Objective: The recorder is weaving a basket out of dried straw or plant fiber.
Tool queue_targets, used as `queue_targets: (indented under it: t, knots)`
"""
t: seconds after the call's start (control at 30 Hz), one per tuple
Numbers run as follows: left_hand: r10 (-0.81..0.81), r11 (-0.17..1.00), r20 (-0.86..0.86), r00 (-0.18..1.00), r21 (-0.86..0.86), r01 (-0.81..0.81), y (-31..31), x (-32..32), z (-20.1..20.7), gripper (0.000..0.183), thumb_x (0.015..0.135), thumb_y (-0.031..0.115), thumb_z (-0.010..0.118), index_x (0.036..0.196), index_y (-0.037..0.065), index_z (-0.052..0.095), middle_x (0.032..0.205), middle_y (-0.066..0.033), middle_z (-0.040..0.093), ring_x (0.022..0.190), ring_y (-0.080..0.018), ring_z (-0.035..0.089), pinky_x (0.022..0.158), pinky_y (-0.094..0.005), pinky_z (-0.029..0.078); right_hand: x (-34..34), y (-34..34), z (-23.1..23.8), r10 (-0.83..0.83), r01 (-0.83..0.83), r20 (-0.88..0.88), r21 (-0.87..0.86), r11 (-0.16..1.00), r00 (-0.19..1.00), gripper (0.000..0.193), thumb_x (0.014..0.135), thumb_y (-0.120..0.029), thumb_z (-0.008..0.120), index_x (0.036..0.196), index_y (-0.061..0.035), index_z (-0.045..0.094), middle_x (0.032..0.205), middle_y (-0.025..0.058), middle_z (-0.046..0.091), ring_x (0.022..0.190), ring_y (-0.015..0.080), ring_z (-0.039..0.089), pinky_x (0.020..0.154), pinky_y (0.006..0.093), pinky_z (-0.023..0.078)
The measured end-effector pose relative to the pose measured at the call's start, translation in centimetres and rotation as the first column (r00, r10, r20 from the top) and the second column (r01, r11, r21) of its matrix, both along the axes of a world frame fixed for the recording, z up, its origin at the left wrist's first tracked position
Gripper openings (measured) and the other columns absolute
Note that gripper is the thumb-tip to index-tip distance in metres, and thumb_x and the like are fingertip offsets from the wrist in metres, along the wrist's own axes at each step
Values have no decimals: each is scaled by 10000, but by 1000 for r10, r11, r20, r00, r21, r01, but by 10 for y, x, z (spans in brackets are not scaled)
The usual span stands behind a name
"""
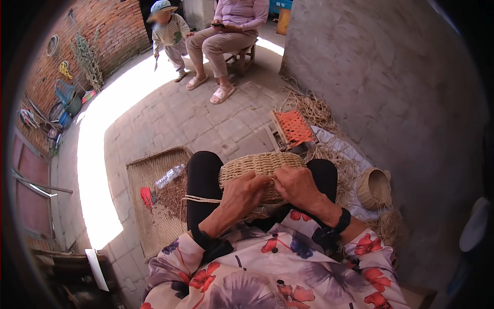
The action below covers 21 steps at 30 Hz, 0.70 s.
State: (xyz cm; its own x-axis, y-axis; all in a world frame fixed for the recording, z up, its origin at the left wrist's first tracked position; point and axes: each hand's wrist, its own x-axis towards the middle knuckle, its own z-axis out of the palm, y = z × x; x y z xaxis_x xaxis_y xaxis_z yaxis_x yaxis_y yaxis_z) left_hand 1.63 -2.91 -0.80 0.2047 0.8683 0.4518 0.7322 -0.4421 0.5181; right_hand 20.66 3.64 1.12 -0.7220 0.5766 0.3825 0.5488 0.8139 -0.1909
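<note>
A woven straw basket (246, 167) lies across my lap between my dark-trousered knees. Its braided side faces up. My left hand (241, 193) is closed at the basket's near edge, thumb and fingers pinched together. Right beside it, my right hand (301, 188) is also closed, gripping the same edge with bent fingers. The fingertips of both hands almost meet, and what lies exactly between them is too small to make out. A pale twisted straw cord (200, 199) sticks out to the left from beneath my left hand, over my thigh.
A shallow woven tray (135, 206) with brown bits, a plastic bottle (170, 176) and a red scrap lies left. Right are a stool with orange webbing (296, 127), loose straw cord (314, 110), a round basket (374, 188) and a wall. Two people (226, 38) are ahead.
</note>
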Motion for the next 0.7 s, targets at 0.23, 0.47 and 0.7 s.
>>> queue_targets:
  t: [0.23, 0.47, 0.7]
  knots:
    - [90, 996, 76, 993, 6, -91, -8, -5, -3, 113, 839, 99, 646, 950, 76, 653, 796, -113, 648, 679, -314, 649, 592, -428, 491, -4, -13, 1, -112, 91, -80, -228, 969, 990, 125, 852, -168, 605, 843, -44, 590, 710, 160, 646, 670, 340, 662, 616, 465, 517]
    - [5, 923, -79, 997, -383, -34, -6, -10, -22, 274, 905, 190, 604, 1123, 37, 541, 718, -147, 655, 626, -280, 661, 576, -413, 503, -9, -15, -12, -227, 214, -29, -238, 947, 973, 107, 871, -165, 562, 883, -64, 594, 642, 174, 626, 640, 375, 649, 622, 493, 502]
    - [363, 347, 531, 766, -840, 418, 12, -4, 13, 217, 928, 200, 604, 1030, 55, 477, 778, -90, 669, 539, -102, 548, 479, -266, 428, -12, -28, -23, -292, 229, -180, -306, 924, 939, 88, 904, -146, 532, 949, -78, 565, 641, 170, 616, 636, 375, 640, 609, 503, 481]
